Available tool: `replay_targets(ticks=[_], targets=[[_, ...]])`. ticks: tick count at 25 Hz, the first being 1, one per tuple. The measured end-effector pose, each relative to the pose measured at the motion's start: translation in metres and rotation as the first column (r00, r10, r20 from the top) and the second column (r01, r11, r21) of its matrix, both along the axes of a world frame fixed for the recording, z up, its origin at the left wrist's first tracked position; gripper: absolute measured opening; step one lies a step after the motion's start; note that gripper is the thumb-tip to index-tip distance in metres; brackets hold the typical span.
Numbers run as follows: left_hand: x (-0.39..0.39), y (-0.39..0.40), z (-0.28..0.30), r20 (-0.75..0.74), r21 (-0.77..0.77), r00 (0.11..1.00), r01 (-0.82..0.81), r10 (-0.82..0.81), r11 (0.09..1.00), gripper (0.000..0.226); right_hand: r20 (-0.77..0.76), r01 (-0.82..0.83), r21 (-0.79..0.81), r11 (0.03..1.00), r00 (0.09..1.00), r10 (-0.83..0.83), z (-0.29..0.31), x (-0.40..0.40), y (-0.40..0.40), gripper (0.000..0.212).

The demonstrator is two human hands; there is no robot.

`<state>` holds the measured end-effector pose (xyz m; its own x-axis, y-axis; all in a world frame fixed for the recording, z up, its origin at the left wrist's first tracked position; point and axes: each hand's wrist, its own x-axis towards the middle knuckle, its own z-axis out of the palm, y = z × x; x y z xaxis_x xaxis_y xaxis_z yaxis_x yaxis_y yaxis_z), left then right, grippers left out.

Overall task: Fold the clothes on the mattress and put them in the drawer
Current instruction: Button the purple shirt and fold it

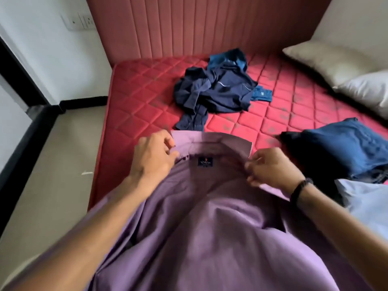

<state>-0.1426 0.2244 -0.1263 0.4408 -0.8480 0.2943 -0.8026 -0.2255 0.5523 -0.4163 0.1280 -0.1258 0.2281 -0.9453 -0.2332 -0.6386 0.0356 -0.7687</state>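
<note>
Both hands pinch the collar of a purple shirt (210, 217): left hand (153, 156) and right hand (270, 168) at opposite ends, above the red mattress (136, 97). Hold both corners level before laying it flat. Navy clothes (216, 91) wait beyond.

A plain purple cotton dress shirt (210, 227), its collar underside a paler lilac and its neck label (205, 161) navy with a red mark, lies over a red diamond-quilted mattress (142, 106). Beyond it, a crumpled heap of navy blue garments (216, 91) with thin pale piping. The ribbed padded headboard (189, 28) is dusty pink; a beige pillow (327, 61), a white pillow (367, 89), a dark blue cushion (336, 148) and pale blue cloth (367, 202) lie right.
</note>
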Motion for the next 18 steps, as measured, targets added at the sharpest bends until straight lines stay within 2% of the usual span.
replay_targets(ticks=[2,3,5,6,8,9,11,12,13,14,15,16,17,18], targets=[[-0.045,0.04,-0.014,-0.093,-0.038,0.994,0.058,-0.061,0.998,0.037,0.263,0.014,0.162,0.987,0.963,-0.057,-0.011,-0.002,0.063,0.016],[-0.065,0.056,-0.022,-0.145,-0.058,0.985,0.088,-0.095,0.994,0.042,0.325,0.027,0.206,0.978,0.941,-0.094,-0.016,-0.002,0.09,0.014],[-0.094,0.083,-0.034,-0.196,-0.093,0.969,0.137,-0.153,0.986,0.042,0.351,0.065,0.181,0.981,0.928,-0.126,-0.028,-0.006,0.132,0.012],[-0.096,0.092,-0.035,-0.163,-0.104,0.973,0.149,-0.165,0.983,0.038,0.328,0.091,0.09,0.992,0.937,-0.115,-0.032,-0.01,0.144,0.012],[-0.071,0.103,-0.03,-0.016,-0.097,0.995,0.1,-0.102,0.99,0.035,0.248,0.115,-0.233,0.966,0.967,-0.056,-0.025,-0.029,0.146,0.017],[-0.046,0.104,-0.022,0.04,-0.098,0.998,0.054,-0.05,0.994,0.036,0.142,0.072,-0.412,0.908,0.99,-0.013,-0.016,-0.044,0.136,0.032],[0.008,0.107,0.003,0.086,-0.093,0.996,0.005,0.003,0.996,0.026,-0.179,-0.147,-0.636,0.757,0.983,0.04,0.003,-0.083,0.104,0.062],[0.032,0.109,0.019,0.057,-0.08,0.998,0.015,-0.011,0.997,0.019,-0.313,-0.266,-0.676,0.687,0.948,0.058,0.013,-0.1,0.087,0.064],[0.047,0.11,0.037,-0.057,-0.059,0.997,0.047,-0.05,0.997,0.015,-0.406,-0.367,-0.677,0.638,0.909,0.092,0.023,-0.114,0.073,0.059],[0.057,0.108,0.052,-0.241,-0.048,0.964,0.107,-0.115,0.993,0.015,-0.458,-0.438,-0.653,0.618,0.878,0.138,0.031,-0.126,0.059,0.053],[0.066,0.102,0.062,-0.431,-0.061,0.885,0.168,-0.177,0.984,0.017,-0.462,-0.466,-0.607,0.644,0.866,0.191,0.038,-0.134,0.046,0.045],[0.072,0.094,0.071,-0.583,-0.093,0.781,0.207,-0.222,0.974,0.022,-0.38,-0.438,-0.546,0.714,0.889,0.254,0.047,-0.139,0.035,0.038],[0.08,0.082,0.078,-0.705,-0.104,0.669,0.229,-0.234,0.968,0.027,-0.212,-0.364,-0.457,0.812,0.931,0.299,0.059,-0.136,0.026,0.032],[0.089,0.067,0.082,-0.792,-0.099,0.568,0.245,-0.225,0.965,0.034,0.077,-0.28,-0.322,0.904,0.944,0.32,0.071,-0.129,0.019,0.023]])
